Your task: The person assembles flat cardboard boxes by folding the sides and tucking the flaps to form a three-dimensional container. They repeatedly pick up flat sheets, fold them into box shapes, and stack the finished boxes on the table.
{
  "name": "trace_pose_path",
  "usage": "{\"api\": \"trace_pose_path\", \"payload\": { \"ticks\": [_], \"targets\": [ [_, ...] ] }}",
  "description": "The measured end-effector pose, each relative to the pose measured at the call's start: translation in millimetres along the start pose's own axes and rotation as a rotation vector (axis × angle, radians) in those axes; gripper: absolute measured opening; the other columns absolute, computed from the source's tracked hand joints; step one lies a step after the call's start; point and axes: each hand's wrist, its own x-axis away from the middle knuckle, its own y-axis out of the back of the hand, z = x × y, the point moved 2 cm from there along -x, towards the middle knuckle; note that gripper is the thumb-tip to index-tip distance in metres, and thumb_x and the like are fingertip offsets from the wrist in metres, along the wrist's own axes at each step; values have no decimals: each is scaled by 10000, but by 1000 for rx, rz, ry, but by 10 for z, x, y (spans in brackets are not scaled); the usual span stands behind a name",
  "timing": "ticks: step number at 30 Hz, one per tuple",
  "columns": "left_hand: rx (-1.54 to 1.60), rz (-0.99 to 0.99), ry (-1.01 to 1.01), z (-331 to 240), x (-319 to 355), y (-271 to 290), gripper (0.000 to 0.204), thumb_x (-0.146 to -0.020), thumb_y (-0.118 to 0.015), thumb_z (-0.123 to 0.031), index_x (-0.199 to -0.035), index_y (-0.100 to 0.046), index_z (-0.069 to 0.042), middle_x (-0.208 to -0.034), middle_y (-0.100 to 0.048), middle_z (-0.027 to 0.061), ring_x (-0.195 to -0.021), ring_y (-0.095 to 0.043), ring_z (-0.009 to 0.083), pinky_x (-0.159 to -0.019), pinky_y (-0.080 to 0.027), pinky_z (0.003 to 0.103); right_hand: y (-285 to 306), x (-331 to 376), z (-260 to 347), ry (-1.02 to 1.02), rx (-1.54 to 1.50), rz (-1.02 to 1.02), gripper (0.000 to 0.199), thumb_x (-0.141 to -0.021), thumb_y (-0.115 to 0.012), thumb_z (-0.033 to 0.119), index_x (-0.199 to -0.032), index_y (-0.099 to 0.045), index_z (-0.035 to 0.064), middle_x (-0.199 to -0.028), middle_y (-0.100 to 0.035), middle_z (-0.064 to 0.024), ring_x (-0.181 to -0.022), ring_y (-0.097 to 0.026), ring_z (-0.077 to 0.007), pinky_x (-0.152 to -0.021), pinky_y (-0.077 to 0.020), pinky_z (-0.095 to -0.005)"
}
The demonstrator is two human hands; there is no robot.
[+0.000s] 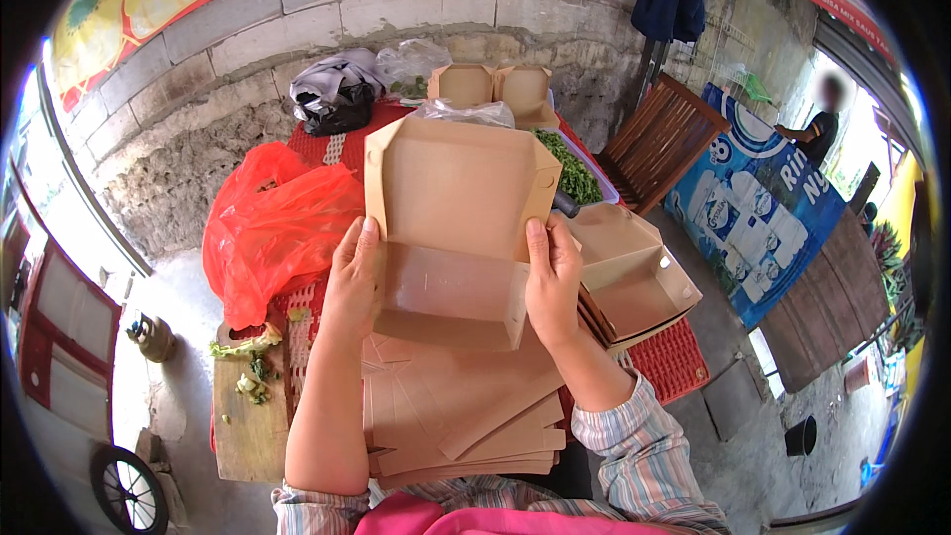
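Brown cardboard lies nearest: a stack of flat unfolded box blanks (466, 416) on the desk (684, 362), just under the forearms. Above it both hands hold one open cardboard box (458, 228) up over the stack, lid tilted back. The left hand (352, 282) has its grip closed on the box's left wall, thumb along the edge; the right hand (552, 282) clamps the right wall the same way. Just right of it sit folded boxes (634, 277), nested. Left, a wooden cutting board (248, 426) carries vegetable scraps, with a red plastic bag (272, 228) beyond. Farther back stand chopped greens (575, 173) and two more boxes (492, 89).
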Motion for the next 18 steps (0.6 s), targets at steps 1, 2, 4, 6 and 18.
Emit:
{"api": "trace_pose_path", "payload": {
  "ticks": [1,2,4,6,18],
  "targets": [
    [-12,-23,-44,-39,18,-27,293,-1052,-495,-320,-1049,-604,-48,-917,-553,-59,-849,-477,43,-738,-415,236,-44,-17,-15,-4,-99,-42,211,-1005,-580,135,-1172,-576,6,-874,-625,-47,-718,-539,-95,-660,-456,-230],
    [-61,-40,-57,-49,21,-45,273,-1048,-505,-302,-990,-594,-51,-860,-513,-68,-800,-438,38,-703,-383,231,-65,-24,-11,-39,-160,-86,223,-1002,-581,122,-1194,-560,12,-870,-615,-42,-727,-536,-95,-663,-453,-226],
    [-160,-83,-88,-82,38,-41,272,-1039,-526,-265,-871,-573,-56,-745,-434,-88,-704,-361,30,-633,-320,222,-113,-28,48,-109,-286,-168,261,-994,-583,97,-1238,-529,23,-862,-597,-31,-744,-529,-95,-668,-446,-218],
    [-252,-69,-147,-36,8,6,262,-1029,-534,-240,-850,-579,-54,-720,-421,-85,-685,-346,33,-616,-298,227,-27,-38,-36,-178,-40,-74,257,-983,-581,72,-1232,-548,17,-909,-600,-58,-836,-550,-114,-697,-466,-231],
    [-210,-264,-175,-82,-41,132,107,-1007,-555,-183,-1053,-564,-87,-899,-547,-27,-709,-419,37,-620,-351,212,-114,21,-70,542,772,350,449,-860,-717,185,-1258,-604,12,-1225,-622,-149,-1129,-611,-307,-941,-510,-414]
  ]
}}
